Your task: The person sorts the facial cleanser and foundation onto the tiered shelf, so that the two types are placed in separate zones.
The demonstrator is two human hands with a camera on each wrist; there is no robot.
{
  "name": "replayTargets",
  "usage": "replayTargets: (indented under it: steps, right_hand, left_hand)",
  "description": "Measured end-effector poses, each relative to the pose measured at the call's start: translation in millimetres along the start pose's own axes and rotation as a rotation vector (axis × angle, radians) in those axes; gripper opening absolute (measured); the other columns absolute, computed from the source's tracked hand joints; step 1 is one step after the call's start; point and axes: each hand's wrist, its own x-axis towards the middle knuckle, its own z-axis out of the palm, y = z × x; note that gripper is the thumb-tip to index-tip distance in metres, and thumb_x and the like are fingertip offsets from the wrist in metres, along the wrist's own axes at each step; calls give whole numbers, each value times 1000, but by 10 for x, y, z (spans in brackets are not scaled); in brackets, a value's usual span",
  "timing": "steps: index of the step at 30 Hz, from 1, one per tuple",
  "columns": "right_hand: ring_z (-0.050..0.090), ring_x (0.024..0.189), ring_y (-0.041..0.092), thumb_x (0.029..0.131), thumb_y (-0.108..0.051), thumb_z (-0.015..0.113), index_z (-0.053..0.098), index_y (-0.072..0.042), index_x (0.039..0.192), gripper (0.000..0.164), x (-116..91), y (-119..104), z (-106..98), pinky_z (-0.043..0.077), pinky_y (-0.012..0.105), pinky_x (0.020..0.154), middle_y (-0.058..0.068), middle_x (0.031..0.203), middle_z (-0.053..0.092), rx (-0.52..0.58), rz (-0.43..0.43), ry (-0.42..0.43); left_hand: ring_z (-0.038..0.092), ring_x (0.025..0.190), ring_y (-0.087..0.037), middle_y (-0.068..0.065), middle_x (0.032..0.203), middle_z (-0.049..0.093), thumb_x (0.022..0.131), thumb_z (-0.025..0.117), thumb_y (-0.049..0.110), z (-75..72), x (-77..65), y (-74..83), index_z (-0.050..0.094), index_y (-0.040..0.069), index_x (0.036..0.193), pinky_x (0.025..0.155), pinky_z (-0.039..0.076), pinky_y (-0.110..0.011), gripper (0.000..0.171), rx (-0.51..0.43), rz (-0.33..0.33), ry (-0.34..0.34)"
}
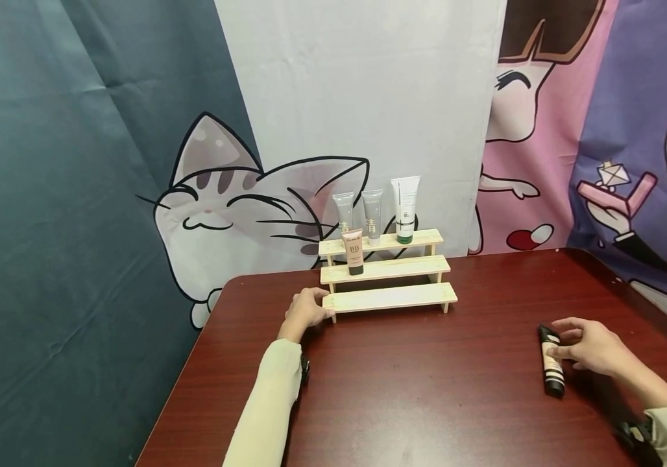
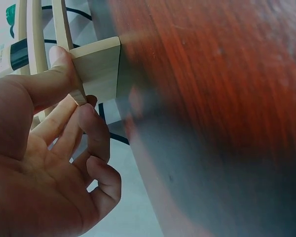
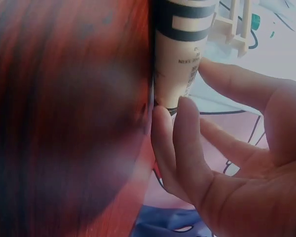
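My left hand (image 1: 305,308) is at the left end of a three-step wooden display stand (image 1: 392,298). In the left wrist view, its thumb and fingers pinch the end of the lowest step (image 2: 96,61). On the right side of the table, a beige squeeze tube (image 1: 551,363) with black bands and black ends lies flat. My right hand (image 1: 593,347) holds this tube from the right. Seen from the right wrist, the thumb is at one side of the tube (image 3: 180,64) and the fingertips are at its lower end.
Two clear-grey tubes (image 1: 372,217) and a white tube with a green cap (image 1: 406,207) stand on the top step. A beige BB tube (image 1: 354,253) with a black cap stands on the middle step. Behind the red-brown table (image 1: 427,389) hangs a cartoon-printed cloth (image 1: 380,78).
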Motion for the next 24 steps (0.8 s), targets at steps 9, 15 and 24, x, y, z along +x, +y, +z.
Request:
replayTargets:
  steps: [9, 15, 24]
  right_hand:
    - [69, 71, 19, 85, -21, 79, 51, 17, 126, 63, 17, -72, 92, 57, 38, 56, 25, 98, 69, 92, 69, -42]
    - [67, 68, 17, 87, -18, 76, 52, 15, 127, 57, 18, -88, 138, 56, 39, 54, 19, 95, 69, 105, 63, -29]
    - [62, 64, 15, 86, -11, 75, 55, 9, 129, 51, 62, -225, 250, 55, 33, 50, 27, 98, 68, 68, -84, 89]
  left_hand:
    - [58, 114, -34, -9, 134, 61, 79, 85, 31, 8, 7, -13, 69, 28, 125, 85, 45, -53, 48, 6, 5, -1]
    - [56, 119, -36, -9, 135, 60, 80, 85, 31, 15, 12, -13, 69, 28, 125, 88, 44, -55, 48, 2, 7, 2]
    - [58, 114, -33, -9, 133, 61, 79, 85, 31, 17, 13, -13, 70, 28, 124, 86, 45, -53, 48, 3, -2, 5]
